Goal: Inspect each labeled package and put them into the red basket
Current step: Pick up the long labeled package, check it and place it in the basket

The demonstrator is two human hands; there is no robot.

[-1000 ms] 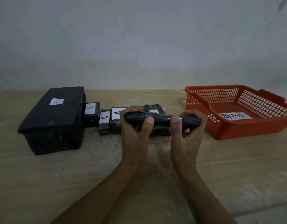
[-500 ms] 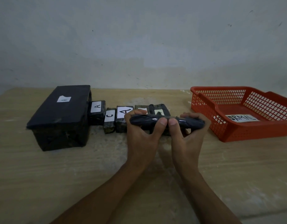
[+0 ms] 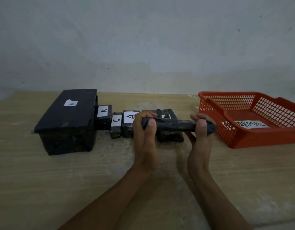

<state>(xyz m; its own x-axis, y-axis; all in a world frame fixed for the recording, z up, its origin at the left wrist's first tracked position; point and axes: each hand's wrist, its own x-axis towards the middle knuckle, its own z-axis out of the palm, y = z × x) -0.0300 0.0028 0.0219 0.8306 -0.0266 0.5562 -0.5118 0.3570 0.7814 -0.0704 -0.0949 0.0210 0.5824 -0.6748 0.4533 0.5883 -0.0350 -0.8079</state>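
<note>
A pale wooden table stands against a scuffed grey-white wall.

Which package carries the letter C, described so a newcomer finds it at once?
Start at the big black box on the table's left. Two packages to its right stands the C package, the narrowest in the row; its neighbours both read A.

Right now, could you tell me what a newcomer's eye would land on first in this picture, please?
Probably the long dark wrapped package, held level above the table's middle with the left hand gripping one end and the right hand the other. Next, the red basket on the right, holding only a white label. Then the big black box marked A on the left, with smaller lettered packages lined up beside it.
</note>
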